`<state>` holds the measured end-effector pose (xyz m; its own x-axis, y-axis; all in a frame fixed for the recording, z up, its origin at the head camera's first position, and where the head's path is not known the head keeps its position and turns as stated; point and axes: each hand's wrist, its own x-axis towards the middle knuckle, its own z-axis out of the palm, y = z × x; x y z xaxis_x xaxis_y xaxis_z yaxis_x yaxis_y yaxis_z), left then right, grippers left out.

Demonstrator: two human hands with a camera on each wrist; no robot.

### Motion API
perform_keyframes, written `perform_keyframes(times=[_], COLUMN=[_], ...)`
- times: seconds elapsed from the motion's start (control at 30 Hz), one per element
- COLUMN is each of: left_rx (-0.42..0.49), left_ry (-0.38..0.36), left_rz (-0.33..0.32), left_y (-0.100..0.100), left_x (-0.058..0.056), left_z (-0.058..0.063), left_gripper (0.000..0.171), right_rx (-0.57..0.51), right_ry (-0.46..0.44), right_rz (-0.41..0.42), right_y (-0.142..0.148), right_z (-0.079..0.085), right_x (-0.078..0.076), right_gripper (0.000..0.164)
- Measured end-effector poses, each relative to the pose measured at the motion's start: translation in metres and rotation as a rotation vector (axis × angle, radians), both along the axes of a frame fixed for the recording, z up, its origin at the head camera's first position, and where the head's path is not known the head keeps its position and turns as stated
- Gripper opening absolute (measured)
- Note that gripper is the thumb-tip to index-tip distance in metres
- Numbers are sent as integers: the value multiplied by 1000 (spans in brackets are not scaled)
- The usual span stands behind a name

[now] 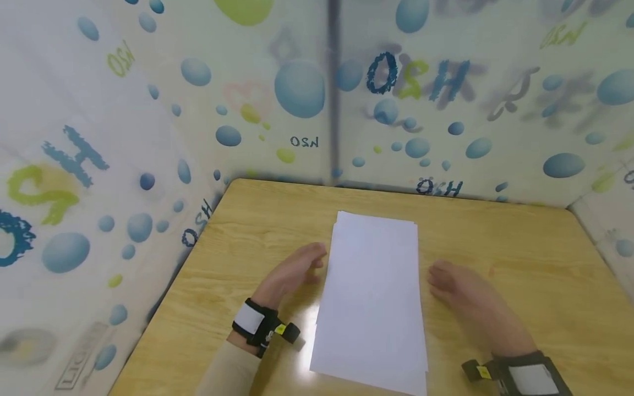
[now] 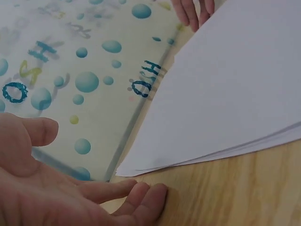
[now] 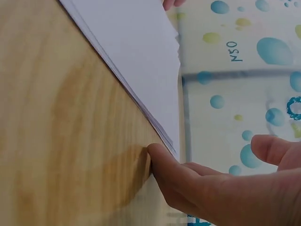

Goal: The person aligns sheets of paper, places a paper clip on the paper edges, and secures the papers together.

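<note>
A stack of white paper sheets lies lengthwise on the wooden table, its sheets slightly out of line at the edges. My left hand is beside the stack's left edge, fingers loosely bent and holding nothing. In the left wrist view, the left fingertips are close to a corner of the paper, with the thumb raised apart. On the other side, my right hand is a little way off the right edge. The right wrist view shows its fingers near the paper's corner, thumb spread away.
The light wooden table extends on both sides of the paper. Behind and to the left hang pale curtain-like walls printed with blue and green bubbles and letters. Each wrist carries a black strap with a small camera.
</note>
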<state>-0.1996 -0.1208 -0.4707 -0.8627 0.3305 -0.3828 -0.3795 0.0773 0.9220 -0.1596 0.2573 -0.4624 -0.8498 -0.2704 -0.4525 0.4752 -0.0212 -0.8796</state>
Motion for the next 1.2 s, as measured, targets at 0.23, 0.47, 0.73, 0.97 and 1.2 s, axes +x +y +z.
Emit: perform_keyframes(times=[0.23,0.47,0.73,0.97,1.2], left_rx=[-58,-74,5,1,25], left_ry=[5,-23,-25,-53,-89], left_rz=[19,28,30,55,-13], left_y=[14,20,16,1,3], left_x=[-24,-30,-30,-13,-10], left_z=[2,1,4,9,10], left_gripper=[51,44,46,62,73], right_rx=[-100,-81,-98,-49,-57], right_ry=[-48,-58,-70,-74,-82], right_rz=[-88,-81,-86,-12,8], right_y=[-7,-24,-14,-3,-6], right_z=[3,5,3,5,6], right_x=[-33,-43,-44,-27,-17], right_gripper=[45,59,46,42,45])
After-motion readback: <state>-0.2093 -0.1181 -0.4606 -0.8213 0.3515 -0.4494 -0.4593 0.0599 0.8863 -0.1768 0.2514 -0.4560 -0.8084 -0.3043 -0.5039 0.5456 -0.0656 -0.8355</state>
